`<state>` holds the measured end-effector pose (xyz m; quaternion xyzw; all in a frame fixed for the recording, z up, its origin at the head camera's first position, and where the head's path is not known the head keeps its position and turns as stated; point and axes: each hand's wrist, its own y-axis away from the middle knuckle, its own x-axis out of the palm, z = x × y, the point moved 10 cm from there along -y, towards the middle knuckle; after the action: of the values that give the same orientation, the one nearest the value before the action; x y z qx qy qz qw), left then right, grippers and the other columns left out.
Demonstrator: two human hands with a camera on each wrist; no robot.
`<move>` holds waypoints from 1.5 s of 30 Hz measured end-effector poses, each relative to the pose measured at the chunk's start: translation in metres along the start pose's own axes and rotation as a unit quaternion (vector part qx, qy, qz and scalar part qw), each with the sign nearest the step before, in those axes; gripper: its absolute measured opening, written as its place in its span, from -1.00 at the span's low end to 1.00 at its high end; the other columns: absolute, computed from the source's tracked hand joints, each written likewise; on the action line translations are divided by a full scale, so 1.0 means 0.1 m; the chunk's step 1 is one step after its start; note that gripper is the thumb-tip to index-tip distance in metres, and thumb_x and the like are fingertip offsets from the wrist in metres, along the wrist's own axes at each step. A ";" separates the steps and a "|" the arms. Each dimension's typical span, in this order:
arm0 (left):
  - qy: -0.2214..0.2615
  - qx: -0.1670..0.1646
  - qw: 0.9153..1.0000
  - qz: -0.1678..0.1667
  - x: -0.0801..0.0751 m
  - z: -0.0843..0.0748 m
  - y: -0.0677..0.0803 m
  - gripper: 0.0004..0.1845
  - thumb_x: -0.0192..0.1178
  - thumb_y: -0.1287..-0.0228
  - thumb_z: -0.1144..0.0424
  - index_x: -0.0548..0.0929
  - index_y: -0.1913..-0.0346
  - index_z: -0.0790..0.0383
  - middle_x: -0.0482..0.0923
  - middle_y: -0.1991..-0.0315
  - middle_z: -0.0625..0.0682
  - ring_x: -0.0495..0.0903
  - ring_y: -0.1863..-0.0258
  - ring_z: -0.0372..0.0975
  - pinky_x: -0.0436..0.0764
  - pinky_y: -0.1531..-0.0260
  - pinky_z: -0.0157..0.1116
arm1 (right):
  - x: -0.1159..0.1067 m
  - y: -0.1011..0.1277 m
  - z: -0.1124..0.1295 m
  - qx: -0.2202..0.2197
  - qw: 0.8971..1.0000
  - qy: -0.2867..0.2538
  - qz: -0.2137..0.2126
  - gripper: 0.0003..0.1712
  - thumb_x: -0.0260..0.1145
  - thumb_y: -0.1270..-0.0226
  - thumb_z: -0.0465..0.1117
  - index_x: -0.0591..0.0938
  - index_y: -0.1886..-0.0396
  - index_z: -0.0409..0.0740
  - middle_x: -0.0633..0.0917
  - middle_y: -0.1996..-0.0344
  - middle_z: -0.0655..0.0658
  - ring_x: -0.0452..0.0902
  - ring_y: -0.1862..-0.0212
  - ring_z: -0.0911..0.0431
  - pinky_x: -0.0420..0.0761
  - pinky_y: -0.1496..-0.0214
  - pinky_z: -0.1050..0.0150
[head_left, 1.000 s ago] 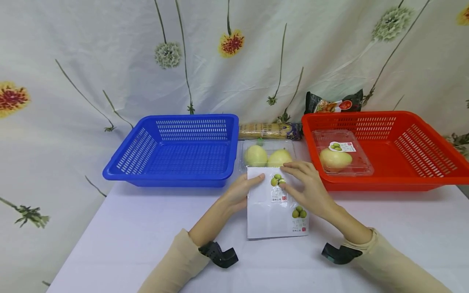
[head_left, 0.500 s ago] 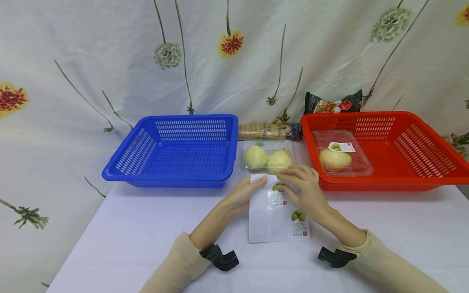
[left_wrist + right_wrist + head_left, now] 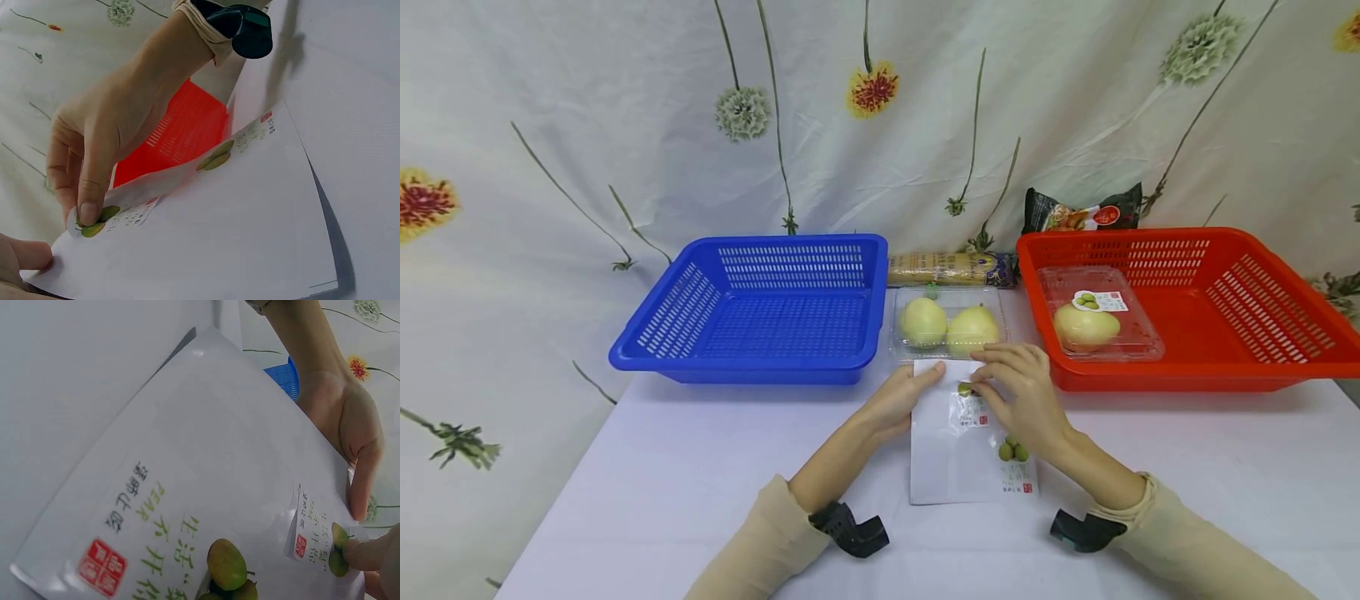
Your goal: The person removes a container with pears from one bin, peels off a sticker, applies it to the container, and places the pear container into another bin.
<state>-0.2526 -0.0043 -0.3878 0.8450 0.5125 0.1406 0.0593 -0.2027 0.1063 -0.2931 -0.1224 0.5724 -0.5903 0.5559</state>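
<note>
A white sticker sheet lies on the table in front of a clear box of two pears. My left hand pinches the sheet's top left corner, thumb on top. My right hand pinches a pear sticker near the sheet's top edge. In the right wrist view that sticker curls partly off the sheet, with my left hand beyond it. A second pear sticker stays flat lower on the sheet. The left wrist view shows my right hand on the sticker.
A blue basket stands at the left. A red basket at the right holds a clear box with one pear. A noodle packet and a dark snack bag lie behind, against a flowered cloth.
The sheet and both hands have slid toward me, uncovering the whole pear box. My right fingers have closed more tightly on the upper sticker.
</note>
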 end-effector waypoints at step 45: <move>-0.397 0.314 0.859 -0.072 0.17 -0.80 0.19 -0.73 0.21 -0.23 0.38 0.42 0.07 0.37 0.64 0.30 0.20 0.62 0.33 -0.09 0.61 0.40 -0.40 | 0.00 -0.22 -0.43 0.161 0.978 -0.095 0.095 -0.93 0.36 -0.10 -0.46 0.66 0.39 -0.30 0.71 0.45 -0.13 0.61 0.33 0.00 0.59 0.13 -0.05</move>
<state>-0.2527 -0.0020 -0.3035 0.7635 0.5219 -0.3804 -0.0010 -0.2474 0.1234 -0.2892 -0.0322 0.4235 -0.6047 0.6738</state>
